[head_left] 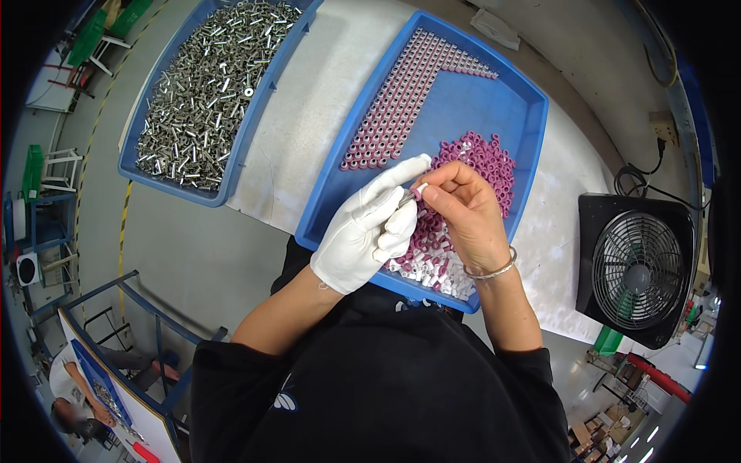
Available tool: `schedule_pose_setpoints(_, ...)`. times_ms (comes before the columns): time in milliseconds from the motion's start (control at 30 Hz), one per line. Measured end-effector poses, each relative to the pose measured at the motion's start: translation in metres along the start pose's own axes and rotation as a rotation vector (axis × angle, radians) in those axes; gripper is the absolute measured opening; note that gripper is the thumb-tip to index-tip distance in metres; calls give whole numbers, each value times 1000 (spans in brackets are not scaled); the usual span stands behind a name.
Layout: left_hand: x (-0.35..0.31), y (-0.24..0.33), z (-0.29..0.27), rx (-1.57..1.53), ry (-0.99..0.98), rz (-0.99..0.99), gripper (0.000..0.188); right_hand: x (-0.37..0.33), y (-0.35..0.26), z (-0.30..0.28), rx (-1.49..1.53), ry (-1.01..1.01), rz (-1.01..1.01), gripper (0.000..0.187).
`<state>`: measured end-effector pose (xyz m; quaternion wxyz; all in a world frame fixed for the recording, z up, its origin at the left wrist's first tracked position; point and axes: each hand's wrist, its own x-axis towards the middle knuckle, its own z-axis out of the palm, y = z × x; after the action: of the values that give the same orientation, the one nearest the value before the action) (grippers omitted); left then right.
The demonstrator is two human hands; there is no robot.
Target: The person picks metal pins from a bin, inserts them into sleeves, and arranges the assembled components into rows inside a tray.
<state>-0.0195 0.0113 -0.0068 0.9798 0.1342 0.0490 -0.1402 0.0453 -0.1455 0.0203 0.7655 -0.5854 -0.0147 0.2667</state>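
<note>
My left hand (355,235), in a white glove, is closed around a small metal pin (406,200) whose end sticks out past the fingers. A purple ring (417,194) sits at that end. My bare right hand (472,220), with a bangle at the wrist, pinches a small white sleeve (422,187) against the ring; the fingertips partly cover it. Both hands are over a blue tray (475,104). Beneath them lie loose purple rings (494,166) mixed with white sleeves (444,274). Assembled pieces (394,104) stand in close rows along the tray's far left side.
A blue bin (253,123) heaped with metal pins (208,96) is at the left of the pale table (289,100). On the right stands a black fan (637,270) with a cable (656,166). Another person (73,382) works at the lower left.
</note>
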Motion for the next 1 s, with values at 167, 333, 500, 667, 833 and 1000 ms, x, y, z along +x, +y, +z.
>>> schedule_pose_setpoints(167,-1,0,-5,-73,-24,-4,47,-1,0,3,-5,8,-36,11)
schedule_pose_setpoints(333,0,3,4,53,36,-1,49,-1,7,4,4,37,-40,14)
schedule_pose_setpoints(500,0,1,2,124,85,25,47,-3,7,8,-39,20,-76,13)
schedule_pose_setpoints(667,0,1,0,89,100,44,43,-6,4,13,-232,-5,-141,11)
schedule_pose_setpoints(833,1,1,-1,209,160,72,44,-3,5,14,-506,8,-328,7)
schedule_pose_setpoints(1000,-4,24,12,253,293,282,43,21,-4,9,-1038,141,-446,5)
